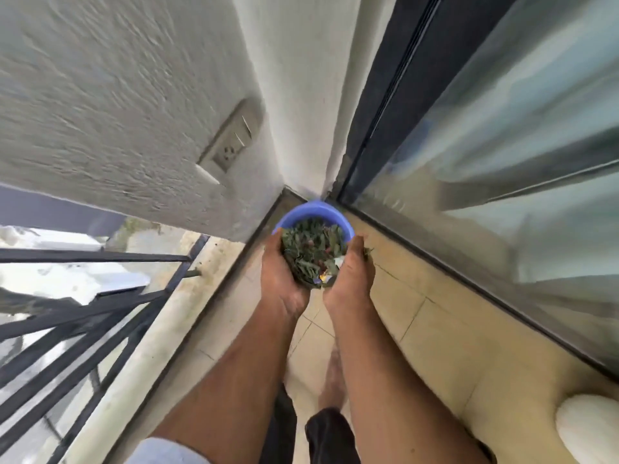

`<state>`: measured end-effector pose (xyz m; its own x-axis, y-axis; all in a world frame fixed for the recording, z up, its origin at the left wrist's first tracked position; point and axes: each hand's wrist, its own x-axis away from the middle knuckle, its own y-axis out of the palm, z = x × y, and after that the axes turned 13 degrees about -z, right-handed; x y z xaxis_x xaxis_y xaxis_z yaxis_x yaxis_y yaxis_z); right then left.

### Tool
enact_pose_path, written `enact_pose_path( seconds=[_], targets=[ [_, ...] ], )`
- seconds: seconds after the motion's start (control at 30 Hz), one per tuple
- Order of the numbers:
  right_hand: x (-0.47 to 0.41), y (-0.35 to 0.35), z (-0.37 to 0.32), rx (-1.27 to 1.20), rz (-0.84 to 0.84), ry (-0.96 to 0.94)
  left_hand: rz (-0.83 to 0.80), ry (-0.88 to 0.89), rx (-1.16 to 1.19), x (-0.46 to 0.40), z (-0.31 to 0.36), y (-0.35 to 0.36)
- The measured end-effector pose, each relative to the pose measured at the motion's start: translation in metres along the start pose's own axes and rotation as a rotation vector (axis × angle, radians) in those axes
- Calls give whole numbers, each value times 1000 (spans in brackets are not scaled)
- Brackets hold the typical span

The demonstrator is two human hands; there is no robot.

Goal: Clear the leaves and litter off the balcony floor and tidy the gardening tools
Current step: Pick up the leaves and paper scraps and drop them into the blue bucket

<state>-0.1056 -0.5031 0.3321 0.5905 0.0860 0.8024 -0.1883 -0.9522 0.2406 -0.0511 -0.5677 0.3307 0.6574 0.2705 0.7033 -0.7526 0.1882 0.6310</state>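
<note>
A heap of green leaves and bits of litter (311,254) lies cupped between my two hands. My left hand (279,279) holds its left side and my right hand (350,279) its right side, palms facing each other. The heap hangs just above a blue plastic bucket (311,214) that stands on the tiled floor in the far corner. A scrap of white and yellow wrapper shows at the near edge of the pile. No gardening tools are in view.
A rough white wall with a switch socket (232,142) rises on the left. Glass sliding doors (502,162) run along the right. A black railing (100,313) lines the left edge. A white rounded object (586,426) sits bottom right. My bare foot (333,380) stands on the beige tiles.
</note>
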Motion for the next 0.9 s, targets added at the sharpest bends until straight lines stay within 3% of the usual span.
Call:
enact_pose_path(
  seconds=[0.13, 0.23, 0.33, 0.47, 0.67, 0.9],
  targets=[
    [-74, -7, 32, 230, -47, -42, 50, -53, -95, -71, -14, -47],
    [-117, -17, 52, 365, -133, -42, 182, -102, -175, -102, -18, -67],
    [-134, -27, 64, 295, -267, -18, 225, -117, -284, -113, -16, -68],
    [-132, -38, 62, 277, -209, 98, 248, -154, -391, -97, -7, -56],
    [-44, -24, -9, 294, -143, 162, 224, -196, -499, -21, 26, 20],
    [116, 27, -137, 540, -208, -73, 201, -106, -713, 107, 68, 152]
  ],
)
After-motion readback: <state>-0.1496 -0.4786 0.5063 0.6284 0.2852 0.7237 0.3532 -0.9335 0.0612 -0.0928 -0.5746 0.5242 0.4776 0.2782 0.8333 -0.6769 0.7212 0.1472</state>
